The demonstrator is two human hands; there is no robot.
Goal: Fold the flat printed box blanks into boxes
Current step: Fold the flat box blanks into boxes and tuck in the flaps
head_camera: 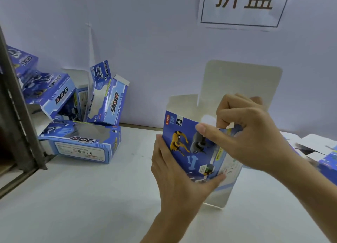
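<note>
Both hands work a half-opened box blank (pixel 189 147) above the worktop (pixel 91 197), right of centre. Left hand (pixel 175 171) has its grip clamped on the lower corner, thumb along the bottom edge. Right hand (pixel 244 131) pinches a top flap. Folded boxes (pixel 80 115) pile at ten o'clock; flat blanks (pixel 324 151) lie at three o'clock.

Two bare hands w/ forearms in view — left hand (pixel 175 171), right hand (pixel 249 133). No gloves, no rings, no watch or wristband on either. No sleeves visible; both forearms bare up to the frame edge. Nails short, unpainted — thumbnail on the right hand plain. No marks, tape or bandages seen on either.
</note>
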